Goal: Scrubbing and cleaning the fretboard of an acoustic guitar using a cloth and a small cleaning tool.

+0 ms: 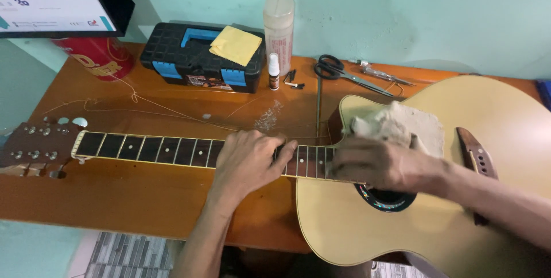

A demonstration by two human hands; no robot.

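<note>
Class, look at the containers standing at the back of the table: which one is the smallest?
The little spray bottle with the white cap, standing beside the black toolbox. The tall translucent bottle just behind it towers over it, and the red can is far wider.

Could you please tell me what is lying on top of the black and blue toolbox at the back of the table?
A folded yellow cloth lies on the toolbox lid, beside its blue handle. The lid part beneath the cloth is covered, and the shut box hides its contents.

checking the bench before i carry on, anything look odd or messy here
The guitar has no strings on its neck; loose wire strands trail across the table. A whitish smear sits near the small spray bottle.
</note>
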